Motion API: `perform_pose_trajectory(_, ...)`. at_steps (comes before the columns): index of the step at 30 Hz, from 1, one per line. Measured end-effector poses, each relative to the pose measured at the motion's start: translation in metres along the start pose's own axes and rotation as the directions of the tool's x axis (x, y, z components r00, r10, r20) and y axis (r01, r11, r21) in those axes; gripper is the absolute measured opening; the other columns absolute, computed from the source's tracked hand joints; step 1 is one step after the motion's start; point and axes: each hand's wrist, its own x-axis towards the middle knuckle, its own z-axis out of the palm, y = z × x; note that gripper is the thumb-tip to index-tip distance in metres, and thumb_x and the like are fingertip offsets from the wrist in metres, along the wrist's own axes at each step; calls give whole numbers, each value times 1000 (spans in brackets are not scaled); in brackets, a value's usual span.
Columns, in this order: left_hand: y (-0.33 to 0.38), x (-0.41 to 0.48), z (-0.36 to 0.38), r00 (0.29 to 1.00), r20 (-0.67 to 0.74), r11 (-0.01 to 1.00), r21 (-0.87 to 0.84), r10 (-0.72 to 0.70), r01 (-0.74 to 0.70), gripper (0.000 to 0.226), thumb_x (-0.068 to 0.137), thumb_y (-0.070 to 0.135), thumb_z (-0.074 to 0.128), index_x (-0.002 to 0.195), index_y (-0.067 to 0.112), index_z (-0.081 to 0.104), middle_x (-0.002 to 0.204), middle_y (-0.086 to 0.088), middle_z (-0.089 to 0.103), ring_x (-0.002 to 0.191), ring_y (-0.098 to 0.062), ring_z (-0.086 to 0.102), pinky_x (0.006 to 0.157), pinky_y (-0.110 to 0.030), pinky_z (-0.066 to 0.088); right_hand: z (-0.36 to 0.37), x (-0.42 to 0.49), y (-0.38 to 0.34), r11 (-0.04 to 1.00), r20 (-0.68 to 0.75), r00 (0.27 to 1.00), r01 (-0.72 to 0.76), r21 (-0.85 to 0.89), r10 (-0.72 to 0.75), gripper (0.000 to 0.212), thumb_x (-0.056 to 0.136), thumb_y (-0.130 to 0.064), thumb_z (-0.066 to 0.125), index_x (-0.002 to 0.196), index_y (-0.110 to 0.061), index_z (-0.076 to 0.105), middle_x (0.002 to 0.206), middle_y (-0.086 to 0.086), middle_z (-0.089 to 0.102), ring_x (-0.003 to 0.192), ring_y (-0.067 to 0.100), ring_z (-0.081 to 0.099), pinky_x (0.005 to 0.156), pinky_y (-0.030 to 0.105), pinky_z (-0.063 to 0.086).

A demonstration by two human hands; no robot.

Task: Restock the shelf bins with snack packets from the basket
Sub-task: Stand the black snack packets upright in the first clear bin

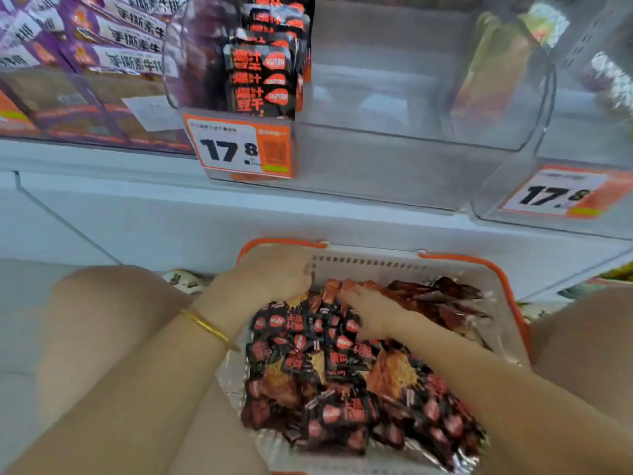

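Basket (479, 260) sits near, between the knees and just below the shelf, which I judge keeps the lift short. Snack packets (325, 371), black and red, are heaped inside it. Left hand (270, 272) curves down into the heap's far-left corner; its fingers are hidden, so I cannot tell whether it grips. Right hand (373, 313) lies on the packets with fingers extended, holding nothing I can confirm. Clear shelf bin (394, 159) above holds one row of matching packets (262, 77) at its left, the rest bare. Price tag (239, 149) fronts it. Its front wall stands in the way of loading, in my judgement.
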Motion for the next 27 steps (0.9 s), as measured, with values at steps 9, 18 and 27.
perform_pose_trajectory(9, 0, 11, 17, 998, 63, 1000, 23, -10, 9, 25, 96, 25, 45, 114, 14, 59, 116, -2, 61, 99, -19, 58, 82, -29, 47, 27, -9, -19, 979, -232, 971, -97, -178, 54, 48, 92, -19, 54, 136, -6, 36, 109, 11, 63, 99, 32, 60, 72, 36, 47)
perform_pose_trajectory(18, 29, 0, 27, 980, 96, 983, 31, 175, -179, 70, 77, 47, 70, 127, 12, 35, 124, -5, 39, 114, -24, 42, 87, -34, 42, -72, -55, -22, 86, -25, 918, -10, 996, 395, 25, 92, 1, 45, 106, -2, 65, 98, 16, 65, 82, 27, 63, 66, 36, 55)
perform_pose_trajectory(27, -5, -33, -60, 943, -327, 747, -611, 64, -262, 22, 82, 11, 70, 103, 10, 61, 100, -5, 68, 91, -17, 64, 84, -33, 50, -123, -110, -34, 152, -300, 954, 300, 942, -23, 53, 71, -55, 70, 107, -16, 66, 99, -1, 73, 91, 12, 68, 78, 31, 54)
